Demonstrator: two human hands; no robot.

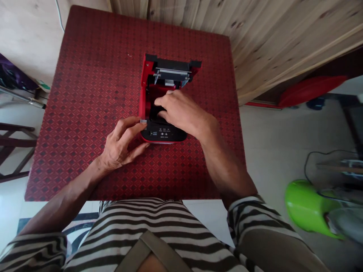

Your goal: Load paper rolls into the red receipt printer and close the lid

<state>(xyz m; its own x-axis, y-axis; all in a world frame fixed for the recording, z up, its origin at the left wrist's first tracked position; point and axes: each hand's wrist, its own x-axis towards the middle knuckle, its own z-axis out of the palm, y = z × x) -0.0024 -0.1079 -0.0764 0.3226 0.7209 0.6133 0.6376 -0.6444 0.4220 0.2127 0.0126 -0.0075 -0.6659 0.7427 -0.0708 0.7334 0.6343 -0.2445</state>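
A small red and black printer [163, 133], probably for labels or receipts, stands on the table with its lid [172, 68] raised and tilted back. My left hand [121, 141] grips its front left corner, fingertips on the top edge and thumb low at the front. Over the open compartment [159, 92] reaches my right hand [178, 109], index finger stretched out and thumb apart from it. The other fingertips are hidden, and I see nothing held between thumb and index finger. Printed icons and buttons show on the black front panel.
The table [93, 75] has a red patterned cover and stands against a wooden wall [187, 15]. A dark wooden chair [14, 147] is at the left. On the floor at the right is a bright green bin or stool [306, 206] with a dark cable [312, 153] beside it.
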